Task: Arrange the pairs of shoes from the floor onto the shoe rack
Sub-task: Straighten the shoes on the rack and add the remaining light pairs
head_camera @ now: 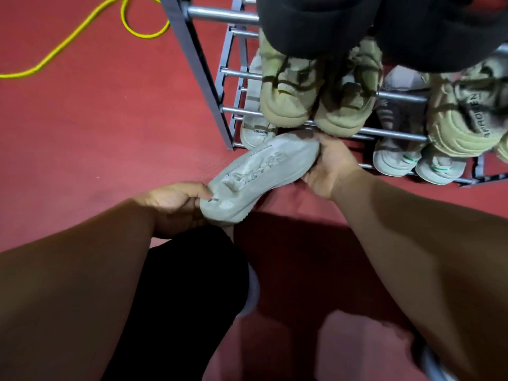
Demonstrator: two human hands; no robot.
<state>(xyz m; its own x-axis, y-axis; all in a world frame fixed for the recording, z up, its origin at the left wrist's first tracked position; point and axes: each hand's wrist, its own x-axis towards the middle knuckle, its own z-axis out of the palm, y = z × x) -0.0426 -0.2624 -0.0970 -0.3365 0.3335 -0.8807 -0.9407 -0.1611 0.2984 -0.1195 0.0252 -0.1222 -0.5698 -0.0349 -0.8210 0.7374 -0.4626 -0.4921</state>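
Left grip [176, 204] and right grip [330, 166] clasp the shoe [261, 174] by its ends, sole up, probably steering it into the rack [202, 70].

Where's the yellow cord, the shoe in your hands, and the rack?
Cord [148, 37]: head view, bottom of its loop.
Shoe [261, 177]: head view, its sole.
Rack [198, 64]: head view, left post.

An indoor shoe-storage corner, likely in a home: a grey metal shoe rack [196, 64] holds rows of sneakers [288, 100] above a red floor [96, 119], where a yellow cable [68, 42] loops.
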